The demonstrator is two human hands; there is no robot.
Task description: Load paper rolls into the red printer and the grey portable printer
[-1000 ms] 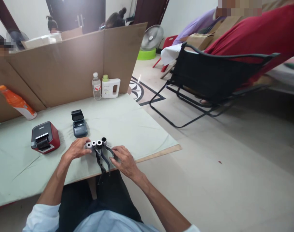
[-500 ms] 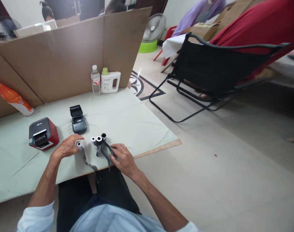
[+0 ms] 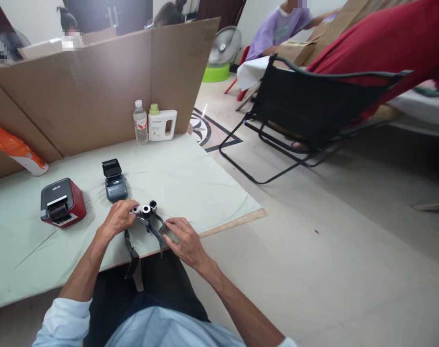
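Note:
My left hand (image 3: 118,219) is closed at the left end of a row of small label rolls, its fingertips at a white roll (image 3: 135,210). A dark strip (image 3: 131,255) hangs from beneath this hand over the table's front edge. Beside it stand a white roll with a black-ringed core (image 3: 146,210) and a darker roll (image 3: 153,205), with dark strips trailing from them. My right hand (image 3: 185,239) is just right of these strips. Its thumb and fingers are apart, fingertips close to a curled strip end; whether they touch is unclear. My left fingers hide part of what they hold.
Behind the rolls are a small grey printer (image 3: 116,188) with its lid up and a red-black printer (image 3: 63,202). An orange bottle (image 3: 19,149), a water bottle (image 3: 140,123) and a white jug (image 3: 162,126) stand before a cardboard screen (image 3: 107,82). A folding chair (image 3: 313,101) is at right.
My left hand has moved right with the roll it held, up against the other rolls, its strip trailing. My right fingers have spread slightly, and the strip near them has curled back.

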